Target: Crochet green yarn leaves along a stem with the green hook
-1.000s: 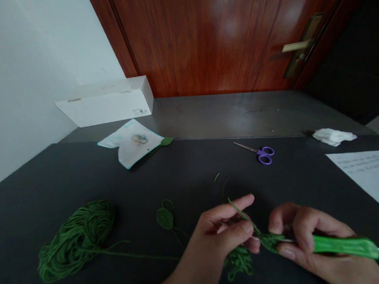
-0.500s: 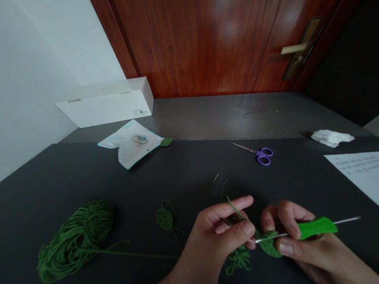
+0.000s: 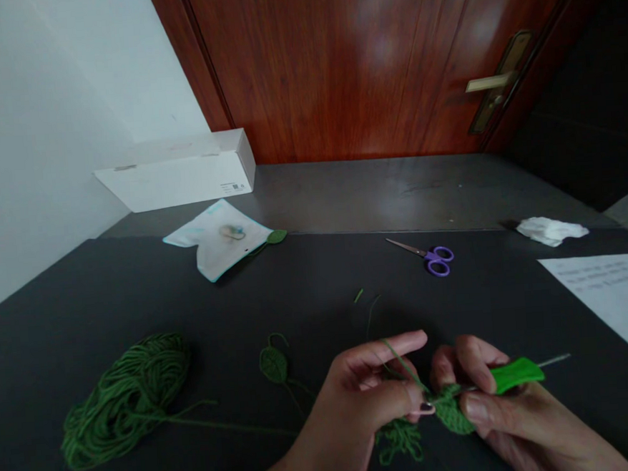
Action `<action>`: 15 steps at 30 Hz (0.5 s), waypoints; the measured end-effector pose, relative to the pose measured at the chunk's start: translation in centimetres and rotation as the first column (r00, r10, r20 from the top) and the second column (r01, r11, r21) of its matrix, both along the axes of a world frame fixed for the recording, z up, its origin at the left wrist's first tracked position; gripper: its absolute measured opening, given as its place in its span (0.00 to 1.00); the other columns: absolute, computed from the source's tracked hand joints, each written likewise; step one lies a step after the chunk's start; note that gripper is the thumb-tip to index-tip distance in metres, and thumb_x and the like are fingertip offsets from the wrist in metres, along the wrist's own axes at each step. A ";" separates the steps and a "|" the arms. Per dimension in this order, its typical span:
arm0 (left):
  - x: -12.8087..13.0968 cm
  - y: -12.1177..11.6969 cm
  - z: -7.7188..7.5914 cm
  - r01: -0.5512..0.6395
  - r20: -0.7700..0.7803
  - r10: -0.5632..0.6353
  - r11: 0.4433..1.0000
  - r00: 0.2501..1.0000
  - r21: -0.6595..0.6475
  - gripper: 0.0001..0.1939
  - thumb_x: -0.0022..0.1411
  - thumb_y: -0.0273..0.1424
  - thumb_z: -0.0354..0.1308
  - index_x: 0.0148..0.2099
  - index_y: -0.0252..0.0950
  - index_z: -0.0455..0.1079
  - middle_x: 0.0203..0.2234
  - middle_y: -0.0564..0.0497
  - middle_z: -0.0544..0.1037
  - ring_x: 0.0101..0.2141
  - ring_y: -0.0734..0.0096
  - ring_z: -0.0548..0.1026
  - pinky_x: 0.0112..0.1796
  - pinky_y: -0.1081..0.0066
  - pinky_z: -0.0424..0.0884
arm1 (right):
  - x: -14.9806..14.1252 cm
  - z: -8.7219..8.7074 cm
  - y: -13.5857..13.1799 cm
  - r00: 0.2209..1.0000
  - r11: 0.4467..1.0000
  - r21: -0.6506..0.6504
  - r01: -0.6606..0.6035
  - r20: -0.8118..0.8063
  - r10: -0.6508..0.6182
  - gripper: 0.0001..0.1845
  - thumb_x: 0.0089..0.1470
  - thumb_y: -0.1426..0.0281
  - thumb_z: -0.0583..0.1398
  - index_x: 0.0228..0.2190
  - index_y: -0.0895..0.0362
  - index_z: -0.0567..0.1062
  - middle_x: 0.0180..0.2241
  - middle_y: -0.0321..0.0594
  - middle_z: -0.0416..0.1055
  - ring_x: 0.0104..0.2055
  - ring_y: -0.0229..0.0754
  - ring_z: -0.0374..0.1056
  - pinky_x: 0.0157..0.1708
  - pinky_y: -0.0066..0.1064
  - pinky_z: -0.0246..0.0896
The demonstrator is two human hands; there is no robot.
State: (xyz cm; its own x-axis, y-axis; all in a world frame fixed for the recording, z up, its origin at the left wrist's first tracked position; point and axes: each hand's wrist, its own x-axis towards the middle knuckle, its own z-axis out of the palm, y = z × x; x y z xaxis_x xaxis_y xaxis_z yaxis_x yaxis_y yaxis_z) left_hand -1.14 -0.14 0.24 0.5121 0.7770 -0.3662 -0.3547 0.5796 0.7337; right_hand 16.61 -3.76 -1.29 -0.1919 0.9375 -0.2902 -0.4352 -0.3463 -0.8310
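My right hand point(image 3: 497, 395) grips a crochet hook by its bright green handle point(image 3: 517, 375), with the metal shaft sticking out behind. Its thumb and fingers also press on a small green crocheted piece point(image 3: 452, 411). Just to the left, my left hand point(image 3: 373, 393) pinches thumb against fingers, its index finger stretched out with a strand of green yarn point(image 3: 406, 365) running over it to the piece. The hook's front end shows by the left thumb, partly covered. Below this hand hangs a looped bunch of green yarn point(image 3: 401, 441).
A green yarn skein point(image 3: 126, 399) lies left, its strand trailing toward my left arm. Near it rests a crocheted leaf point(image 3: 273, 364). Farther back are purple scissors point(image 3: 437, 259), a white packet point(image 3: 228, 241), a white box point(image 3: 181, 176), crumpled tissue point(image 3: 550, 230) and a printed sheet point(image 3: 613, 293).
The hook has slid leftward in my right hand's grip, its rear shaft reaching less far right. The yarn from my left index finger now stretches straighter to the crocheted piece.
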 end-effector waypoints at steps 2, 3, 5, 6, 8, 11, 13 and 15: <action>-0.1 0.0 0.0 0.005 -0.005 -0.005 1.000 1.000 0.007 0.21 0.47 0.23 0.64 0.46 0.38 0.77 0.22 0.57 0.72 0.25 0.79 0.67 0.35 0.72 0.61 | -0.2 0.0 0.0 0.999 1.000 -0.003 -0.012 -0.030 0.012 0.14 0.42 0.68 0.71 0.21 0.54 0.70 0.31 0.34 0.72 0.34 0.38 0.68 0.35 0.27 0.67; -0.1 0.0 0.0 -0.001 -0.012 0.002 1.000 1.000 0.020 0.21 0.48 0.23 0.63 0.47 0.39 0.77 0.23 0.56 0.72 0.26 0.79 0.67 0.35 0.72 0.62 | -0.3 0.0 0.0 0.999 1.000 -0.003 -0.013 -0.042 0.013 0.14 0.43 0.68 0.70 0.21 0.54 0.70 0.30 0.34 0.71 0.33 0.37 0.68 0.35 0.27 0.66; -0.2 -0.1 0.0 -0.007 -0.022 0.008 0.998 1.000 0.064 0.21 0.50 0.23 0.62 0.48 0.40 0.77 0.24 0.56 0.72 0.27 0.79 0.67 0.35 0.72 0.62 | -0.5 0.1 0.1 0.999 1.000 0.006 0.000 -0.050 0.000 0.15 0.42 0.68 0.71 0.21 0.54 0.69 0.29 0.34 0.71 0.32 0.38 0.67 0.34 0.28 0.66; -0.3 -0.1 0.0 -0.002 -0.025 0.004 0.997 1.000 0.082 0.20 0.51 0.23 0.62 0.48 0.41 0.77 0.25 0.56 0.72 0.27 0.79 0.67 0.35 0.72 0.62 | -0.5 0.2 0.2 0.999 1.000 0.012 0.010 -0.044 -0.010 0.15 0.41 0.68 0.71 0.20 0.54 0.69 0.29 0.34 0.71 0.32 0.38 0.67 0.33 0.29 0.67; -0.4 -0.2 -0.1 0.022 -0.033 -0.019 0.993 0.999 0.113 0.20 0.52 0.24 0.62 0.48 0.42 0.76 0.25 0.56 0.72 0.28 0.78 0.67 0.35 0.72 0.62 | -0.6 0.3 0.2 0.999 0.999 0.024 0.031 -0.020 -0.031 0.16 0.40 0.67 0.72 0.20 0.54 0.68 0.28 0.35 0.71 0.31 0.40 0.68 0.33 0.31 0.67; -0.6 -0.3 -0.1 0.068 -0.069 -0.056 0.981 0.996 0.183 0.22 0.51 0.26 0.64 0.51 0.43 0.75 0.27 0.54 0.72 0.29 0.75 0.66 0.35 0.70 0.63 | -0.6 0.3 0.1 0.998 0.997 0.046 0.054 0.023 -0.055 0.17 0.40 0.67 0.72 0.20 0.55 0.68 0.28 0.36 0.71 0.31 0.40 0.69 0.32 0.31 0.68; -0.6 -0.3 -0.2 0.085 -0.083 -0.066 0.962 0.994 0.259 0.25 0.52 0.27 0.64 0.54 0.42 0.72 0.29 0.54 0.71 0.30 0.74 0.66 0.36 0.69 0.63 | -0.6 0.1 0.0 0.996 0.995 0.080 0.064 0.049 -0.068 0.16 0.41 0.67 0.71 0.20 0.54 0.68 0.29 0.35 0.72 0.32 0.40 0.69 0.33 0.30 0.68; -0.5 -0.4 -0.1 0.100 -0.113 -0.067 0.943 0.991 0.318 0.28 0.52 0.28 0.64 0.57 0.42 0.70 0.30 0.54 0.70 0.30 0.73 0.67 0.36 0.69 0.64 | -0.5 -0.1 -0.1 0.994 0.990 0.127 0.065 0.082 -0.076 0.15 0.43 0.67 0.70 0.20 0.54 0.68 0.29 0.35 0.72 0.33 0.41 0.70 0.33 0.31 0.68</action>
